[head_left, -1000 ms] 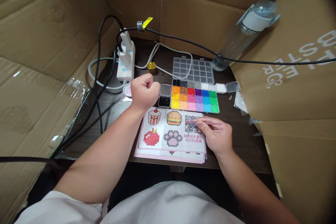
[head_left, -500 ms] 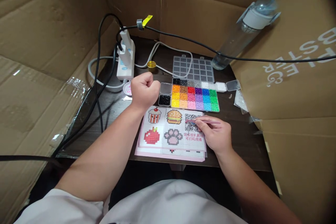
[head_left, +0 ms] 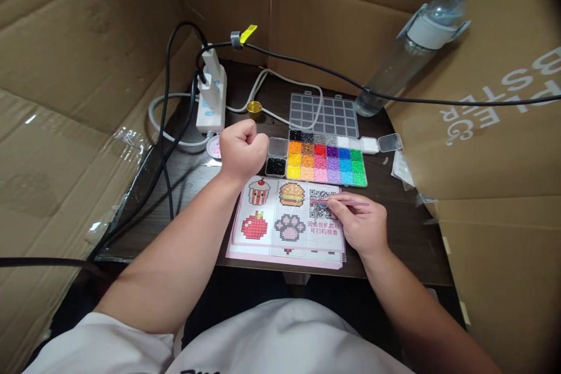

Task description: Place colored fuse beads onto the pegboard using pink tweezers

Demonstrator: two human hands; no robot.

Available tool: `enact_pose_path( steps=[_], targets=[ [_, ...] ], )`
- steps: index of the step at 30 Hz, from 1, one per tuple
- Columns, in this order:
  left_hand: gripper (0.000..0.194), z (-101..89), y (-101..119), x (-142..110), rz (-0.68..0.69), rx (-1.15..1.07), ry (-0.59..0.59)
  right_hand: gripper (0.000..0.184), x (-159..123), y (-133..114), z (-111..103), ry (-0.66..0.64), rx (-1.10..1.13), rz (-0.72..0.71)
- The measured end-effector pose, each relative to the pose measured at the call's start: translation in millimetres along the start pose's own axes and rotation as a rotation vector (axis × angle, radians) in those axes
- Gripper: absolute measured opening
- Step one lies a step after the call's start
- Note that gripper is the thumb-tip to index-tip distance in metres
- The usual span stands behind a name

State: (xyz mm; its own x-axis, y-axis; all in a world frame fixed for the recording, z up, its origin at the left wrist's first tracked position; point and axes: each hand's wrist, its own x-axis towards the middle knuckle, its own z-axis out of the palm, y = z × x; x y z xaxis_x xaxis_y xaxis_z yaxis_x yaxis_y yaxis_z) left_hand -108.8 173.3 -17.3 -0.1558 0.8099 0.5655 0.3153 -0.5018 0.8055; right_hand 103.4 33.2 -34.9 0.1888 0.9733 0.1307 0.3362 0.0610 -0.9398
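Note:
My left hand (head_left: 243, 149) is clenched in a fist left of the bead box (head_left: 326, 159), and nothing shows sticking out of it. Pink tweezers (head_left: 353, 203) are pinched in my right hand (head_left: 366, 223), their tip over the QR code at the right of the pattern sheet (head_left: 267, 251). On that sheet are a cupcake, a burger, a red fruit and a paw print, under a clear pegboard. The box holds small beads sorted by colour. A small open tub of black beads (head_left: 276, 167) stands at its left, and a tub of white beads (head_left: 369, 144) at its right.
Behind the beads lies the clear compartment lid (head_left: 324, 114). A white power strip (head_left: 211, 111), a small gold cup (head_left: 254, 109) and a leaning water bottle (head_left: 397, 73) stand farther back. A black cable (head_left: 307, 63) crosses above the table. Cardboard walls (head_left: 333, 17) surround it.
The view has shifted very slightly. Both hands and the tweezers keep nearly the same place and pose.

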Motion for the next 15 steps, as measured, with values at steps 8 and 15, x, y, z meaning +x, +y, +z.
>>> enact_pose_path(
  steps=[8,15],
  targets=[
    [0.034,-0.2,0.6,0.3,-0.003,-0.009,-0.003,0.014,0.3,-3.0,0.4,0.007,0.003,0.006],
    [0.034,0.2,-0.3,0.7,0.004,-0.015,-0.004,0.013,-0.7,-0.5,0.7,0.009,0.018,0.003]
  ],
)
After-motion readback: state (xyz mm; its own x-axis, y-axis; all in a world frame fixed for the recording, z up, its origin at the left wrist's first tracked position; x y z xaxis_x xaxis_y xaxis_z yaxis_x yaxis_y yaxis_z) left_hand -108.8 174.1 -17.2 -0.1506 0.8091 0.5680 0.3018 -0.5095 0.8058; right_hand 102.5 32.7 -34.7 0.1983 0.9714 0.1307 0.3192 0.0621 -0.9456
